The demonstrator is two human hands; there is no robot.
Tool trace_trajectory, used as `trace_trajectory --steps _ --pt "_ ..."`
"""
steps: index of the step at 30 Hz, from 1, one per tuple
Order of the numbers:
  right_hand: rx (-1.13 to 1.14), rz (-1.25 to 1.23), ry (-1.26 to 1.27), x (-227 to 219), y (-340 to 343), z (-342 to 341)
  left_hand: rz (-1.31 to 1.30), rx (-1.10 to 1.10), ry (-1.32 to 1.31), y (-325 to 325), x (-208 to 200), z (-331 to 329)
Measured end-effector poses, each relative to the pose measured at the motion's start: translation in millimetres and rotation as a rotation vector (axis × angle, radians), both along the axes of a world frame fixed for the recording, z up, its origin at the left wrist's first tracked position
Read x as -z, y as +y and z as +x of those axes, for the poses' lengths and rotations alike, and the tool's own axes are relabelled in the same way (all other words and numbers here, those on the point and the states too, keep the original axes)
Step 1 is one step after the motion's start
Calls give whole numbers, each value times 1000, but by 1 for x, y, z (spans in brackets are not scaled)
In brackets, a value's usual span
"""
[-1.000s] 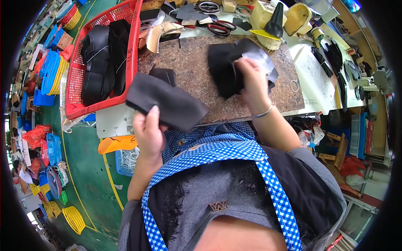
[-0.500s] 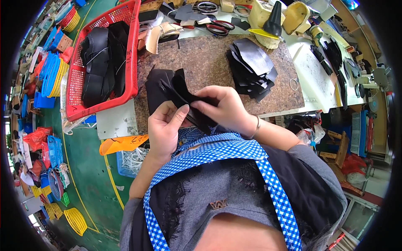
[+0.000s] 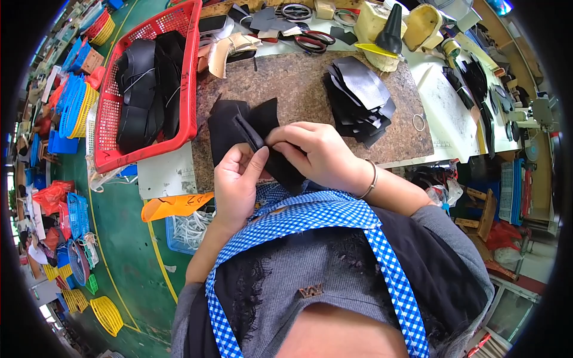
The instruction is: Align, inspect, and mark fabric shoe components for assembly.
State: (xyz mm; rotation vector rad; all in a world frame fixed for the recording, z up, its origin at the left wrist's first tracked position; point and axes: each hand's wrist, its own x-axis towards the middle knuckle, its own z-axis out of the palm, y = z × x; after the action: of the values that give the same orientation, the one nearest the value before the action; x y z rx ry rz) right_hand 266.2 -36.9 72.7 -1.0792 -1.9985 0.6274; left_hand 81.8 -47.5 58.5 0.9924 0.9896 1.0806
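Observation:
Between my hands is a folded black leather piece [image 3: 285, 170], close to the front edge of the speckled work board [image 3: 292, 77]. My left hand [image 3: 237, 179] pinches its left edge between thumb and fingers. My right hand [image 3: 319, 152] grips the fold from the other side, fingertips near the left thumb. Part of the piece hangs below the hands toward the checked apron. More black leather [image 3: 225, 128] lies on the board just beyond my left hand. A stack of black leather pieces [image 3: 361, 95] rests on the board, farther right.
A red plastic basket [image 3: 192, 89] with black leather parts stands at the left. Scissors [image 3: 313, 42], scraps and a black cone-shaped tool [image 3: 391, 30] lie along the back. A metal ring [image 3: 419, 122] is on the board's right side. An orange piece [image 3: 176, 206] hangs at the front left edge.
The leather's upright flap has opened out and tipped to the right. My right hand has shifted slightly, its fingers now curled closer to the fold. My left hand stays nearly in place.

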Motion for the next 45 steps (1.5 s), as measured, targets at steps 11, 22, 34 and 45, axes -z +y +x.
trace_trajectory --steps 11,22,34,45 --pt "44 62 55 8 -6 -6 21 50 119 -4 0 -3" --pt "29 -184 162 10 -6 -8 80 4 134 -5 8 -6" --pt "107 131 118 21 -12 -12 134 8 152 -5 21 -10" --pt "166 -13 199 19 -8 -12 426 -94 323 -8 15 -9"
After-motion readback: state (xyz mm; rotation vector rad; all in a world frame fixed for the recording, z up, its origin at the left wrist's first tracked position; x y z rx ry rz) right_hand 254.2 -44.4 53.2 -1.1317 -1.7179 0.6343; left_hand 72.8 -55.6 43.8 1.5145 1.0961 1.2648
